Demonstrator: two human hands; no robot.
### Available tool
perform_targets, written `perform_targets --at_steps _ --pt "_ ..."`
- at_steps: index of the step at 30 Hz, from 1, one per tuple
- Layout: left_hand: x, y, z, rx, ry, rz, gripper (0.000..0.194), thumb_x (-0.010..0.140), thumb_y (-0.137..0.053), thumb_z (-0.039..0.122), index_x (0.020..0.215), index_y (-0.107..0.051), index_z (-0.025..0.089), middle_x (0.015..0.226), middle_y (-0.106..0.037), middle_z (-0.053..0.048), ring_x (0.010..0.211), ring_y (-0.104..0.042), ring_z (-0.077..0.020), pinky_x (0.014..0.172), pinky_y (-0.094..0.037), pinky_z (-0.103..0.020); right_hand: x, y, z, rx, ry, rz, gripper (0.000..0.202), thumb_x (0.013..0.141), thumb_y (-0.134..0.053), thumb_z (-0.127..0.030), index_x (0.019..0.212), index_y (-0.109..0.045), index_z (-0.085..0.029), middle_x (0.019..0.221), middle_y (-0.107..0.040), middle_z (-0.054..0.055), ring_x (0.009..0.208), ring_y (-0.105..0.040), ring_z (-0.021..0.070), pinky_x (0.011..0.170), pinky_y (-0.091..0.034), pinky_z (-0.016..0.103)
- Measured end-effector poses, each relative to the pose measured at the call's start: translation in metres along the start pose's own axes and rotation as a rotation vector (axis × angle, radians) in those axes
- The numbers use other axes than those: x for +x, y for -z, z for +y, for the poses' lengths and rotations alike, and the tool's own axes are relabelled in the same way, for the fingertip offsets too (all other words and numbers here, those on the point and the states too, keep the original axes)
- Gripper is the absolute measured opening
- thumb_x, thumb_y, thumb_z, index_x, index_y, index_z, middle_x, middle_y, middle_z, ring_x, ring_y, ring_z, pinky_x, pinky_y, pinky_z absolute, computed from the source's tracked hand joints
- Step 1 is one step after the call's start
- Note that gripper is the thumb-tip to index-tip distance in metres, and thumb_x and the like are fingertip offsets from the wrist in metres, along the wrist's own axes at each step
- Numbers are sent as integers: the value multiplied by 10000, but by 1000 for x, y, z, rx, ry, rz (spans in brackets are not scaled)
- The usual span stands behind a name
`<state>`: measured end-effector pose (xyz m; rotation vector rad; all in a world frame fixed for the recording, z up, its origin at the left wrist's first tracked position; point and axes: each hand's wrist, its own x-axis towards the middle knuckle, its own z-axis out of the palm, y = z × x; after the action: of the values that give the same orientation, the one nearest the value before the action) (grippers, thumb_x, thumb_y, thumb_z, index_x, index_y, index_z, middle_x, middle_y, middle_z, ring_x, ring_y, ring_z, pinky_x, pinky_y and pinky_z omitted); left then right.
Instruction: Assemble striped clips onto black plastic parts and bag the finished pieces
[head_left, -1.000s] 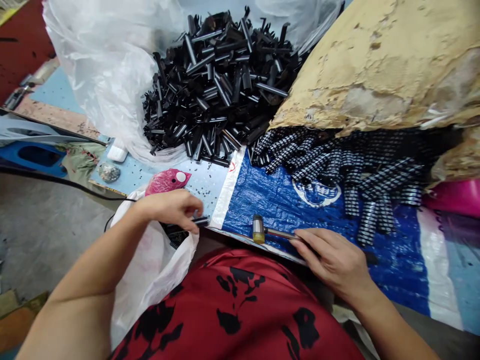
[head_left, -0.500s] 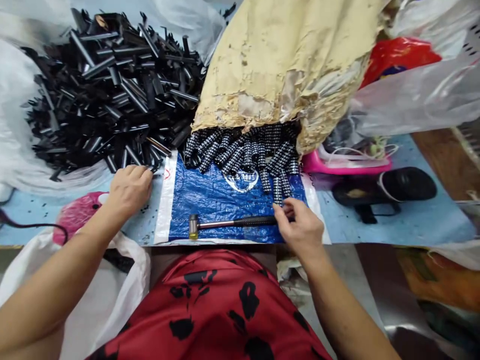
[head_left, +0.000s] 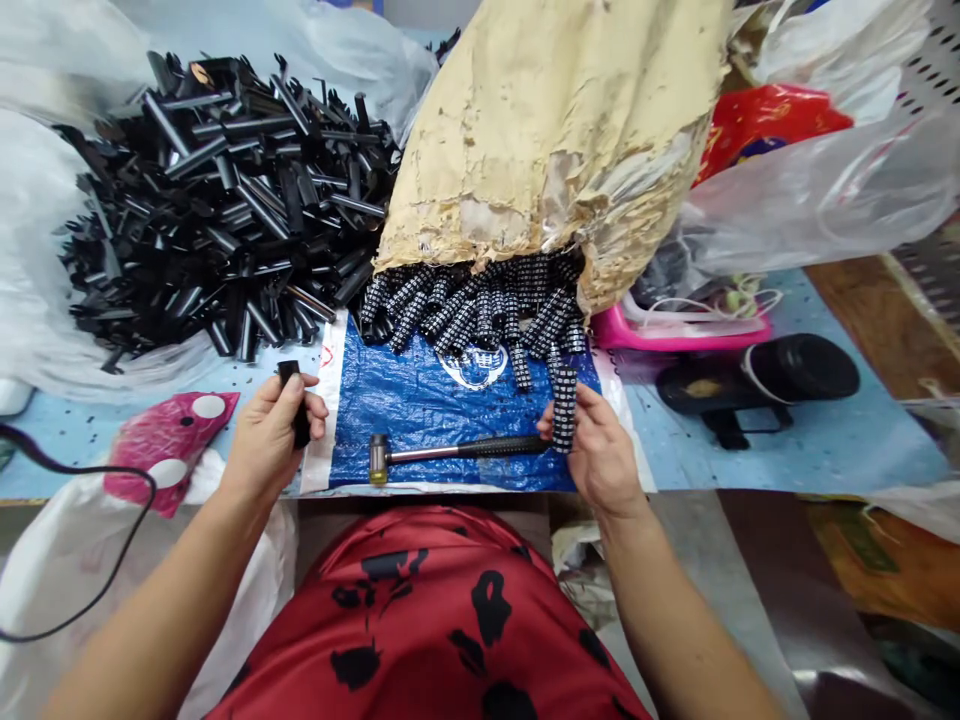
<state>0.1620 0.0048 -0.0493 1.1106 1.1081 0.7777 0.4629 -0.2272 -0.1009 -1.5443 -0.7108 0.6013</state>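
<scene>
My left hand (head_left: 266, 435) grips a short black plastic part (head_left: 300, 420) over the left edge of the blue sheet. A black-and-white patterned tube (head_left: 564, 408) is held in the fingers of my right hand (head_left: 604, 450). Between the hands a small hammer (head_left: 427, 452) lies on the blue sheet (head_left: 420, 400), its head to the left and its black handle ending by my right fingers. Patterned tubes (head_left: 480, 305) spill from under a worn yellow cover (head_left: 525, 130). Behind my left hand rises a large pile of black parts (head_left: 240, 200).
A pink patterned pouch (head_left: 169, 440) and a black cable (head_left: 112, 590) are at the left. On the right are a pink tray (head_left: 675, 335) with a white cord and a black bottle (head_left: 757, 385) on its side. White plastic bags surround the pile.
My left hand has come back from the pile's edge with a black part. My right hand has taken hold of a patterned tube and drawn it slightly nearer.
</scene>
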Motion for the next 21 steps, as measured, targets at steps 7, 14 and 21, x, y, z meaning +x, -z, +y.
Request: perform_targets --at_steps 7,14,21 --pt "-20 -39 -9 -13 37 -238 426 884 -730 557 1035 -561 197 723 -688 30 437 -529 -71 456 -413 -193 21 -67 -37 388 -315 -166 552 916 -554 -754 1061 -647 -229 793 -639 -1 646 -601 138 596 -530 290" --pt "-36 -50 -22 44 79 -342 420 921 -669 598 966 -577 191 698 -647 34 425 -477 -57 437 -358 -200 15 -100 -50 507 -337 -198 568 884 -618 -758 1112 -662 -240 553 -457 -90 413 -303 73 417 -248 226" --pt "-44 -82 -21 219 -216 -312 332 851 -796 504 917 -669 206 790 -649 8 624 -515 -107 600 -433 -254 -1 -137 -51 595 -325 -65 376 945 -579 -607 999 -662 -245 792 -666 -2 678 -632 142 634 -549 287"
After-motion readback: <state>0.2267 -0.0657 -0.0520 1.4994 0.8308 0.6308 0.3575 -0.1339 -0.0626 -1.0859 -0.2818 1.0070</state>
